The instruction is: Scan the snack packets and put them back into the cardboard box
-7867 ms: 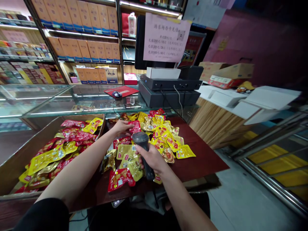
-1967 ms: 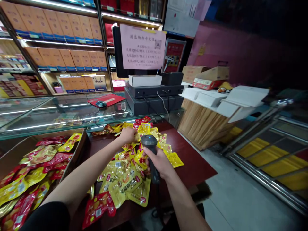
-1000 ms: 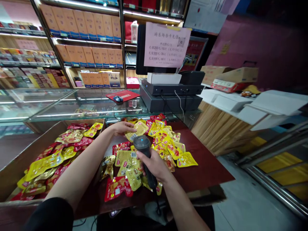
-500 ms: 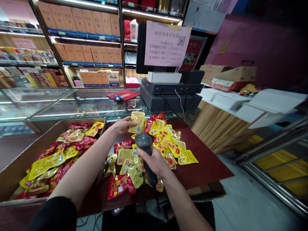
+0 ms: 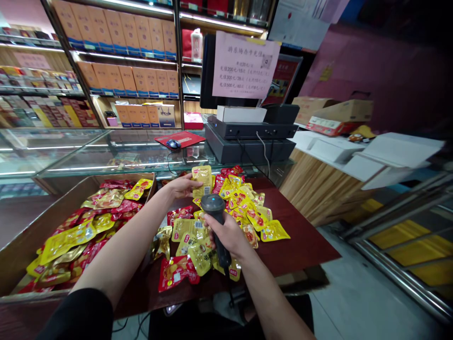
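My left hand (image 5: pixel 180 187) pinches a yellow foil snack sachet (image 5: pixel 202 182) upright by its edge, just above the far side of a heap of red and yellow sachets (image 5: pixel 233 217). My right hand (image 5: pixel 228 237) is shut around the grip of a black handheld barcode scanner (image 5: pixel 213 204). The scanner's head stands close to the held sachet, its top tilted away from me. The heap lies on a dark red counter top (image 5: pixel 293 250). More sachets fill a cardboard box (image 5: pixel 42 222) to my left.
A glass display case (image 5: pixel 106 151) runs behind the box, with a computer mouse (image 5: pixel 173 144) on a red mat. A cash register stack (image 5: pixel 247 137) and pink notice (image 5: pixel 246 65) stand ahead. Boxed goods fill the shelves behind. Wooden counter and tiled floor lie right.
My left hand has lifted a yellow sachet from the heap and holds it upright. The scanner has shifted slightly nearer to that sachet.
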The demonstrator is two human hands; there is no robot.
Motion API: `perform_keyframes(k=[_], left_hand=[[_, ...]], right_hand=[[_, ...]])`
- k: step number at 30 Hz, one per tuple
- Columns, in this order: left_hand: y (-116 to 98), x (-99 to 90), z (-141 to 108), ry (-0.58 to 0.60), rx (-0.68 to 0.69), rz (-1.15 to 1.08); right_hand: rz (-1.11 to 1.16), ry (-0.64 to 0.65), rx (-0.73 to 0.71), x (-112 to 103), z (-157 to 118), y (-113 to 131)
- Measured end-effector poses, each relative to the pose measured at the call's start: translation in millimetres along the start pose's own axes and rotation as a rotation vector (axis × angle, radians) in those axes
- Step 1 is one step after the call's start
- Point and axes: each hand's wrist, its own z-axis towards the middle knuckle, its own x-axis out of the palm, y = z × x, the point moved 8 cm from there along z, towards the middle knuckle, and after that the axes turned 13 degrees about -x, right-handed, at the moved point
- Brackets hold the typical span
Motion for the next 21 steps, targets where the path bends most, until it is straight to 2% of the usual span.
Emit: perform_keyframes(k=[7,13,21], left_hand=[[0.7,0.7,0.3,0.013,-0.009,-0.004],[-1.4,-0.8,3.4,0.050,0.036,-0.032],[0.9,0.6,4.0,0.069,0.003,-0.005]], right_hand=[[0.001,0.001,-0.002,-1.7,1.5,0.5],[0.001,-0.011,-0.012,-3.2,2.3,1.4],[0.019,0.006,-0.001,-3.1,1.1,3.5]])
